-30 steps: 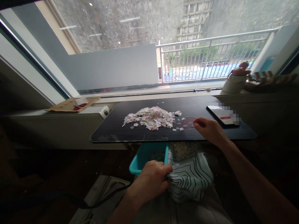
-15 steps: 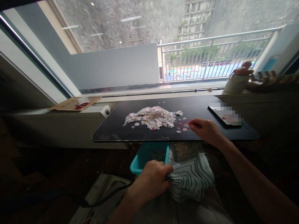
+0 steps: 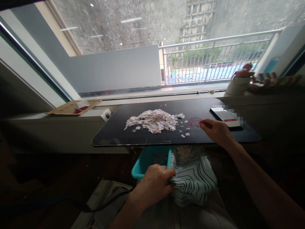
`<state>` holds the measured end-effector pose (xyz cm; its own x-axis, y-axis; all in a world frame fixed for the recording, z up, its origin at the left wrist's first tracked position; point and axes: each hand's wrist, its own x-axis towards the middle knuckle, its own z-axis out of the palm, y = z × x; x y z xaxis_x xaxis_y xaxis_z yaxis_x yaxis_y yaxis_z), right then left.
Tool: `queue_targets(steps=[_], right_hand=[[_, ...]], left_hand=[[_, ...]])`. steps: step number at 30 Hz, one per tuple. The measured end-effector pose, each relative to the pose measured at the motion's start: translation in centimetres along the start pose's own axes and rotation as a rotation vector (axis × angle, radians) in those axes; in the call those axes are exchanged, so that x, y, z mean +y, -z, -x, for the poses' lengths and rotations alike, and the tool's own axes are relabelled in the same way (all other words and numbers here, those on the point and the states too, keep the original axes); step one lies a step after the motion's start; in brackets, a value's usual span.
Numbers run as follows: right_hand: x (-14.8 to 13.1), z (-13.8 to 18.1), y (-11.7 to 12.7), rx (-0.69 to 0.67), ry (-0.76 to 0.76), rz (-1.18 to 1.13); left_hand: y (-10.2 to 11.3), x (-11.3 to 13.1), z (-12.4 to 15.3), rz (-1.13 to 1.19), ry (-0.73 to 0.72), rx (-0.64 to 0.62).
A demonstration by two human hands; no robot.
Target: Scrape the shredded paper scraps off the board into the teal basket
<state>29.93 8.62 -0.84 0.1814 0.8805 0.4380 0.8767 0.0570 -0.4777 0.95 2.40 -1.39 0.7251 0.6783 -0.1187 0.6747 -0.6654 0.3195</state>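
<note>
My right hand (image 3: 215,128), over the right part of the black table (image 3: 133,140), pinches a clear pink protractor (image 3: 194,122) by its right end. Left of the protractor lies a heap of small torn paper scraps (image 3: 156,121), with several loose scraps (image 3: 187,134) between heap and hand. Below the table edge, my left hand (image 3: 154,181) is closed on the edge of a striped cloth bag (image 3: 194,181). More scraps (image 3: 184,154) rest in the bag's opening. A turquoise bin (image 3: 138,173) stands just behind my left hand, its contents dim.
A phone (image 3: 226,117) lies on the table's right side. On the left, a brown envelope (image 3: 62,108) with red scissors (image 3: 81,109) rests on the radiator (image 3: 71,127). A white bottle (image 3: 238,84) stands on the sill by the window.
My right hand has moved right with the protractor, away from the heap. Several loose scraps now lie uncovered where the protractor was. My left hand keeps its grip on the bag.
</note>
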Motion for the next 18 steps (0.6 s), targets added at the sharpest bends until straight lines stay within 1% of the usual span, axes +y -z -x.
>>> queue_targets(steps=[6,10,11,15,16,18], right_hand=[[0.5,0.4,-0.3,-0.088,0.028,-0.128],[1.3,0.9,-0.2,-0.035,-0.041,-0.165],[1.6,1.1,-0.1,-0.046,-0.055,-0.187],[1.9,2.0,0.3,-0.202,-0.05,-0.342],[1.8,2.1,0.3,-0.22,-0.046,-0.375],[1.4,2.1,0.0,-0.208,-0.044,-0.42]], left_hand=[[-0.1,0.0,0.0,-0.009,0.0,0.001],[0.0,0.0,0.1,0.006,0.012,-0.003],[0.0,0.0,0.1,0.012,0.013,-0.002],[0.1,0.0,0.0,0.016,0.004,-0.003],[0.1,0.0,0.0,0.011,0.003,-0.001],[0.1,0.1,0.0,-0.001,0.002,0.005]])
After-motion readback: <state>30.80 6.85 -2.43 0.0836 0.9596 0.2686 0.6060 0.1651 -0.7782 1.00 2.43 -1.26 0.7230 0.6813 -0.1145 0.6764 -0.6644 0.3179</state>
